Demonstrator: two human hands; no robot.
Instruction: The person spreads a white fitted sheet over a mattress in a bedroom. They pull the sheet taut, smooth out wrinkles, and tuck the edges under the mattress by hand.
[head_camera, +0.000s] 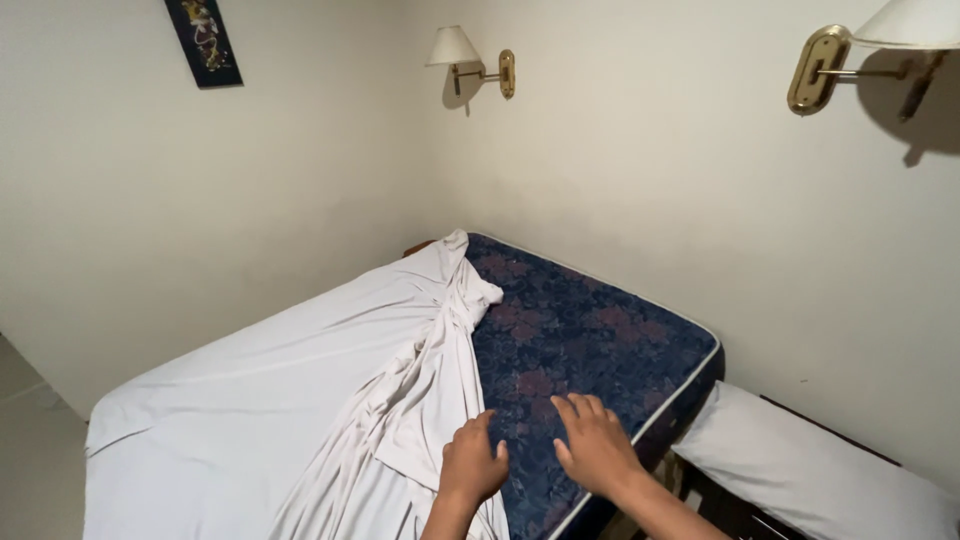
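Head view, looking down over a bed in a room corner. My forearms are cut off by the lower edge of the frame, and so is the near end of the mattress (590, 330). The white sheet (300, 400) hides the left half of the mattress; its gathered, twisted edge runs down the middle, and what lies beneath its folds cannot be made out. The dark picture (204, 40) on the left wall is cropped at the top and too small to read. The right wall lamp (880, 50) is partly out of frame; the left wall lamp (470, 58) shows whole.

My left hand (472, 462) rests palm down at the sheet's bunched edge, fingers loosely together, thumb out toward the bare blue floral mattress; whether it pinches cloth I cannot tell. My right hand (596, 444) lies just beside it, fingers spread flat on the uncovered mattress, clear of the sheet. A white pillow (810, 470) lies on a dark stand to the right, below the mattress edge.
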